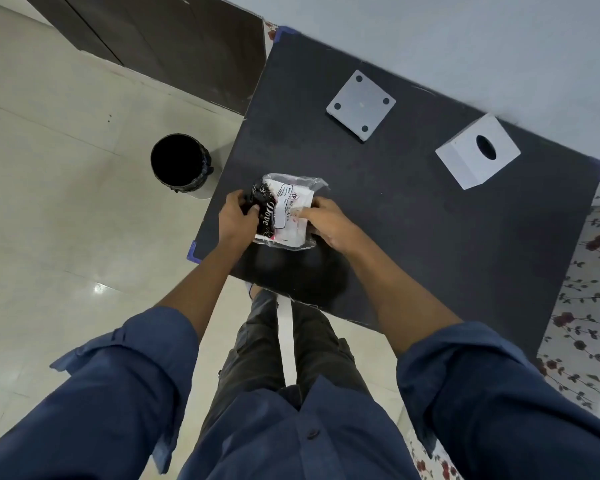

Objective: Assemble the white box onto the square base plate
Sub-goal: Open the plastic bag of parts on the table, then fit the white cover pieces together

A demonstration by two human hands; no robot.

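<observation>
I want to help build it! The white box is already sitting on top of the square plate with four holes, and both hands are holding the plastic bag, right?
Not quite. In the head view the white box sits apart from the square plate, both on the black table. Both hands, left and right, do hold the plastic bag.

from my seat the table top (430, 237) looks like a matt black board, faintly dusty. the square base plate (361, 105) reads as smooth matt white plastic, and the white box (477, 152) has the same dull, even finish. the bag (291, 209) between the hands is thin clear plastic, crinkled and shiny, with a glossy black sachet (265, 211) on it. the floor tiles (66, 185) gleam. the sleeves (125, 375) look like soft blue cloth.
</observation>
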